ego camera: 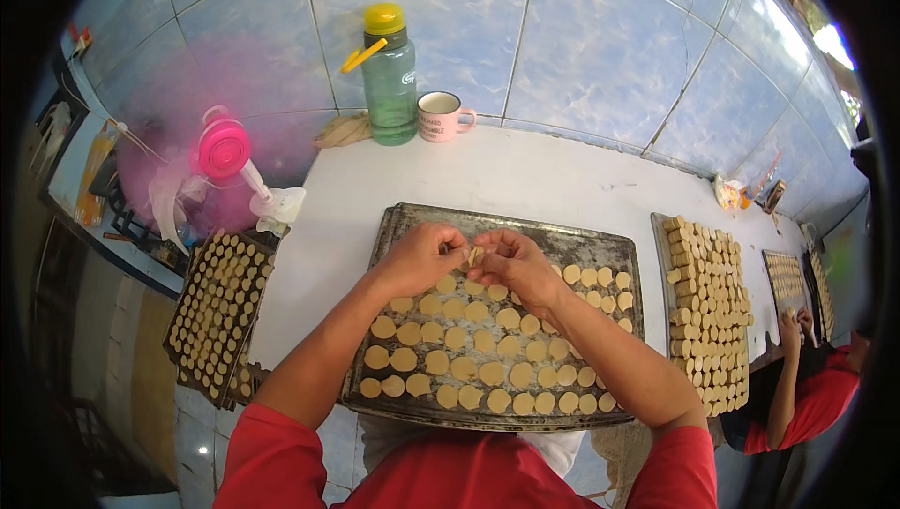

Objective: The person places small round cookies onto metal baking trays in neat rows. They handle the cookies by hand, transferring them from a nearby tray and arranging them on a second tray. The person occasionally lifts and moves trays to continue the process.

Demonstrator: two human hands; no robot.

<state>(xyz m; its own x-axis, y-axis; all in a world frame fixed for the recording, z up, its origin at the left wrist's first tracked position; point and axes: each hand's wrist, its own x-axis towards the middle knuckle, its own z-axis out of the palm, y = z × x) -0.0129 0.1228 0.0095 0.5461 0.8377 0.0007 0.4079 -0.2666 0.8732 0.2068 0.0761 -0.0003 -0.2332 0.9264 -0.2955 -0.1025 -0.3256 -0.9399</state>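
Note:
Above a worn metal baking tray, my left hand and my right hand meet at the fingertips. Between them they pinch a small piece of pale dough. Rows of flat, round dough pieces cover the near and middle parts of the tray, some with a small notch or point at the edge. My right hand and forearm hide some of those on the right. Bare dark metal shows along the tray's far side.
Stacked dough cylinders fill a tray at right; filled trays sit at left. A green bottle, a pink mug and a pink fan stand behind. A co-worker's hands work at far right.

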